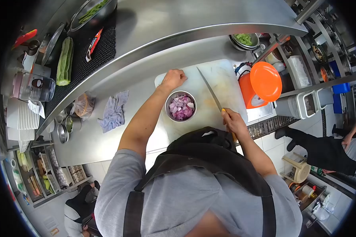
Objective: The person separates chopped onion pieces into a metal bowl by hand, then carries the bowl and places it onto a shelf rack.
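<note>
Over the right side of the white cutting board, aiming the long knife toward the far edge, wrapped snugly at its near end by the right hand. Likely light, stiff and perhaps slick if wet; best held right there, at the back (presumably keen elsewhere, mind). Over to the left, curling the left hand loosely just beyond the metal bowl of chopped onion; impossible to tell whether gripping anything.
</note>
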The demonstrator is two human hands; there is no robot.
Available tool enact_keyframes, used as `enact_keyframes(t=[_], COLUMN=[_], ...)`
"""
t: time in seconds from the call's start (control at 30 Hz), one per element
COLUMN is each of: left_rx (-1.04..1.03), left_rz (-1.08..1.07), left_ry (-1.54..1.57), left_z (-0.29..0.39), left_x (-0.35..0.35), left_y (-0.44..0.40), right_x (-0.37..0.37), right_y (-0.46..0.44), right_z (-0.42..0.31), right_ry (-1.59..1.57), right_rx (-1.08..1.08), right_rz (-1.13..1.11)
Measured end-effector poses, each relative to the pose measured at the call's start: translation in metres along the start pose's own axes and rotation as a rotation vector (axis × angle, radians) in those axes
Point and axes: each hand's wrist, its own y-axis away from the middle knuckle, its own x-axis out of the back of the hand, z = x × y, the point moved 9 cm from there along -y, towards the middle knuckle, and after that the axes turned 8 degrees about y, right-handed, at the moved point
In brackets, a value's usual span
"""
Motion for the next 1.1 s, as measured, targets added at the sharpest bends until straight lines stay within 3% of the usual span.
enact_keyframes(t=[0.07,0.17,0.4,0.47,0.57,0.7,0.77,0.83,0.9,0.93,1.0,1.03,1.1], left_rx=[0.060,0.060,0.004,0.060,0.047,-0.003,-0.137,-0.028,-0.430,-0.430,-0.411,-0.418,-0.221], left_rz=[0.015,0.080,0.003,0.008,-0.155,-0.273,-0.062,0.047,0.372,0.384,0.079,0.084,-0.137], left_ry=[-0.054,-0.168,-0.113,0.274,0.379,0.092,0.054,0.068,-0.055,-0.051,-0.003,0.000,0.101], left_z=[0.006,0.017,0.028,0.042,0.067,0.076,0.080,0.092,0.124,0.119,0.113,0.112,0.095], left_x=[0.001,0.009,0.013,0.039,0.053,0.051,0.066,0.078,0.101,0.102,0.078,0.080,0.067], left_y=[-0.004,-0.004,-0.007,0.012,0.057,0.096,0.091,0.087,0.088,0.083,0.066,0.064,0.054], right_x=[0.020,0.018,0.018,0.017,0.017,0.015,0.015,0.014,0.017,0.017,0.018,0.019,0.024], right_y=[0.007,0.016,0.020,0.023,0.032,0.032,0.035,0.038,0.043,0.046,0.051,0.056,0.063], right_z=[-0.006,-0.004,0.012,0.008,0.000,-0.007,-0.014,-0.021,-0.027,-0.030,-0.032,-0.034,-0.034], right_ry=[0.269,0.432,0.567,0.540,0.495,0.485,0.513,0.531,0.556,0.571,0.591,0.601,0.616], right_rx=[0.191,0.411,0.375,0.398,0.487,0.582,0.638,0.683,0.728,0.756,0.786,0.824,0.852], right_rz=[0.274,0.461,0.476,0.462,0.504,0.532,0.558,0.548,0.541,0.536,0.535,0.545,0.570])
